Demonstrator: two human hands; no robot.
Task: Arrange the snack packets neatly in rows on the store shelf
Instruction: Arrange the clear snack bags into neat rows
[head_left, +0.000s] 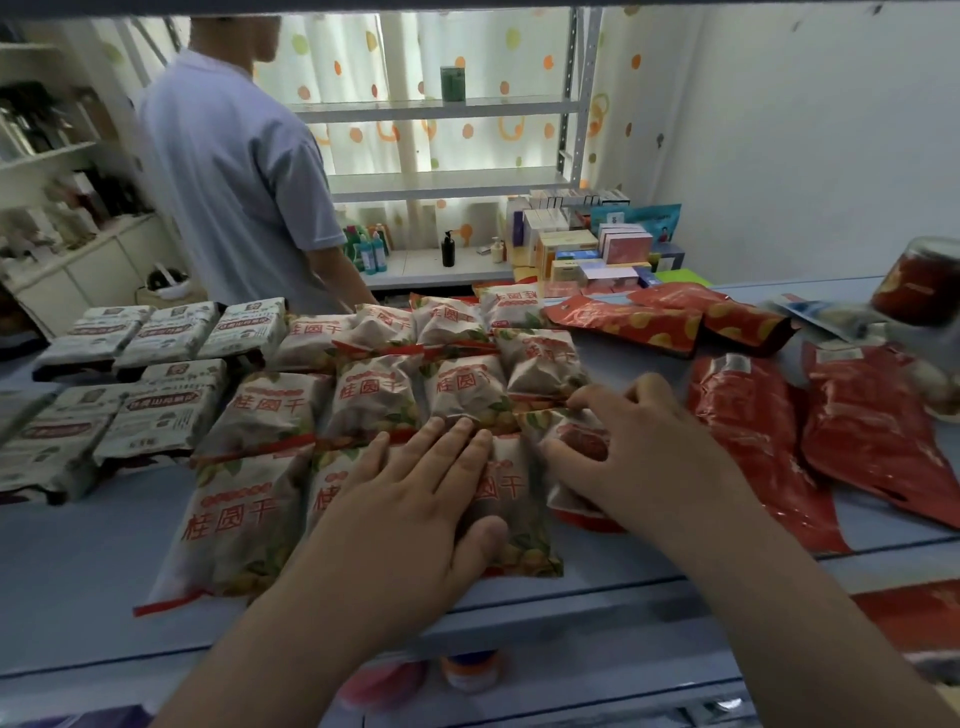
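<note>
Several beige snack packets with red lettering (374, 395) lie in rows on the blue shelf (78, 545). My left hand (415, 499) lies flat with straight fingers on a front-row beige packet (514, 499). Just right of it, my right hand (634, 447) grips a packet with a red window (571, 441), fingers curled over its top edge and thumb along its side. White and green packets (156, 332) sit stacked in rows at the left. Several red foil packets (753, 421) lie loose at the right.
A person in a light blue shirt (234, 176) stands behind the shelf at the back left. A red-filled jar (919, 280) stands at the far right. Boxes (587, 244) and bottles (447, 249) fill a shelf unit behind. Another shelf runs below the front edge.
</note>
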